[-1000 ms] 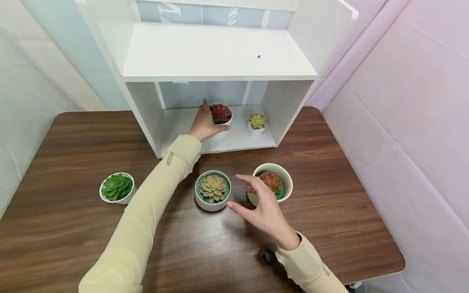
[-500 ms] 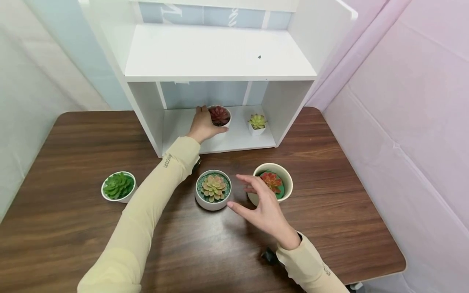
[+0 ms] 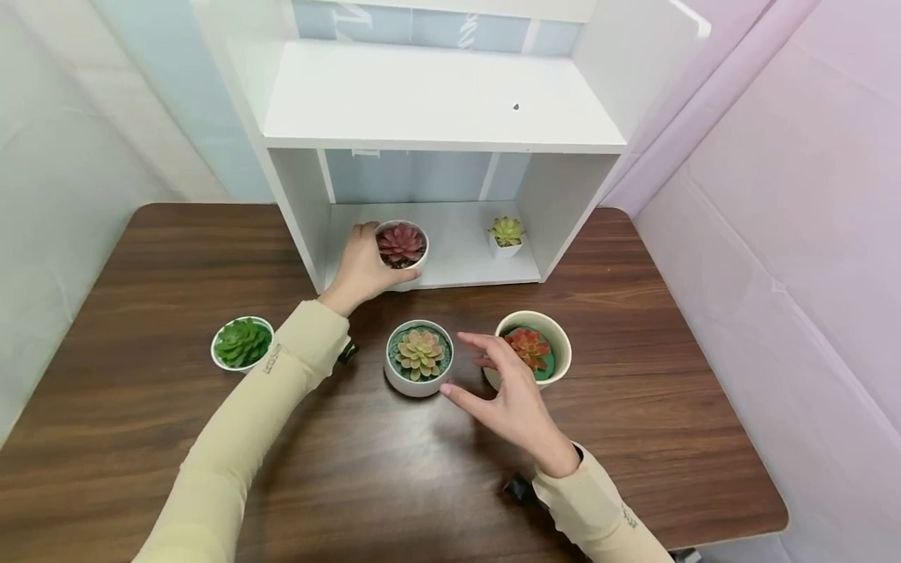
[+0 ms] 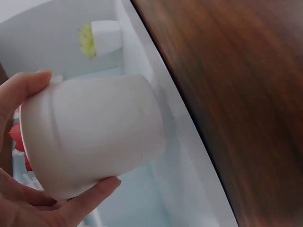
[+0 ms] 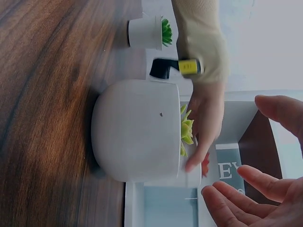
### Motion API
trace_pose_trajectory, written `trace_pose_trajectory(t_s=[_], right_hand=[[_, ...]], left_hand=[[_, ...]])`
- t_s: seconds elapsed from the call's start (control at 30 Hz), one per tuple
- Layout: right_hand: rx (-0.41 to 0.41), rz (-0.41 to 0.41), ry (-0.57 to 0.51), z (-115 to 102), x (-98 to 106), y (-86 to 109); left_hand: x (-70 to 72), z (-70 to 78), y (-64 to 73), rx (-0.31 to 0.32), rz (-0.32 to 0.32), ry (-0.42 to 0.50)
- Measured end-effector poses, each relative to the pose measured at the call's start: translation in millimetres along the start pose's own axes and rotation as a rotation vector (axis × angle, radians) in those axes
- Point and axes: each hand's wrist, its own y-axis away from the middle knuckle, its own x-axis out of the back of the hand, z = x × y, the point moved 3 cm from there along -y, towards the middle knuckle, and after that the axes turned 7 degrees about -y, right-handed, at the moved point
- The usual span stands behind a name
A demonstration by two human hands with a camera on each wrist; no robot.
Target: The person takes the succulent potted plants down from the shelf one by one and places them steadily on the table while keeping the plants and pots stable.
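Note:
My left hand (image 3: 362,267) grips a white pot with a dark red succulent (image 3: 401,243), thumb and fingers around its sides. In the head view it overlaps the front part of the lower shelf; the left wrist view shows the white pot (image 4: 97,130) tipped sideways in frame, close to the shelf's front lip. My right hand (image 3: 514,403) is held with thumb and fingers spread and nothing between them. To its left stands a round grey-white pot with a pale green-pink succulent (image 3: 420,356). Behind its fingers, a cream pot with a red-orange succulent (image 3: 531,349) is partly hidden.
A white two-level shelf unit (image 3: 443,146) stands at the back of the brown wooden table (image 3: 655,375). On its lower level, a small square pot with a yellow-green succulent (image 3: 507,234) sits at the right. A pot with a green succulent (image 3: 242,344) stands at the table's left, beside my left sleeve.
My left hand has brought the red succulent's pot leftward and toward the front of the lower shelf. The head view has shifted slightly. My right hand keeps its pose.

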Motion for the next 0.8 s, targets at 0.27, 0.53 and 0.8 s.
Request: trace_pose_trajectory(t_s=[0.27, 0.53, 0.8], right_hand=[[0.002, -0.004, 0.004, -1, -1, 0.3], [0.004, -0.005, 0.005, -2, -4, 0.8], [-0.002, -0.012, 0.028, -4, -7, 0.4]], left_hand=[[18.7, -10.1, 44.7, 0.025, -0.008, -0.022], [27.3, -28.9, 81.3, 0.108, 0.025, -0.013], [33.4, -41.3, 111.4, 0.173, 0.079, -0.022]])
